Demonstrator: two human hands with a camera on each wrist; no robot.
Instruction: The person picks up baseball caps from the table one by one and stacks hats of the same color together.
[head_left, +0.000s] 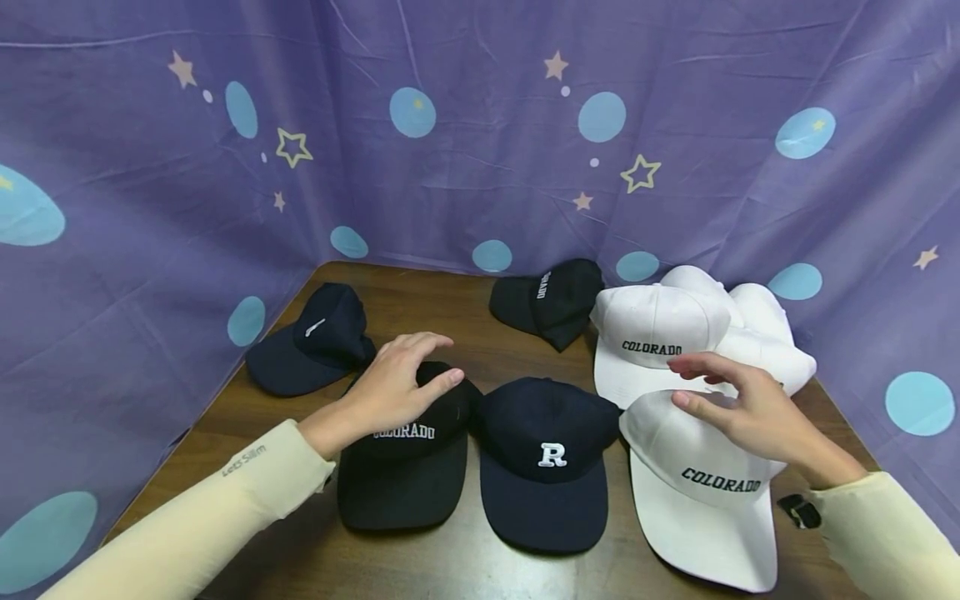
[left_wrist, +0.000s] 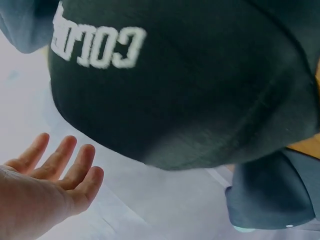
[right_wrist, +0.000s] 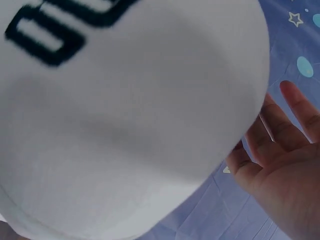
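My left hand [head_left: 390, 387] hovers over a black baseball cap [head_left: 405, 487] with white COLORADO lettering, its fingers loosely bent and holding nothing. In the left wrist view the crown of that black cap [left_wrist: 175, 100] fills the upper part, apart from the fingers. On the right, my right hand [head_left: 757, 412] is above a white COLORADO cap [head_left: 705, 521], also holding nothing. The right wrist view shows the white crown [right_wrist: 140, 110] close up, with the relaxed fingers beyond its edge. Between them lies a navy cap [head_left: 543, 508] bearing a white R.
Another navy cap [head_left: 303, 358] sits at the left edge of the wooden table [head_left: 442, 308]. A black cap [head_left: 566, 296] lies at the back, beside several white caps [head_left: 660, 312] grouped at the right. A purple patterned curtain [head_left: 480, 192] encloses the table.
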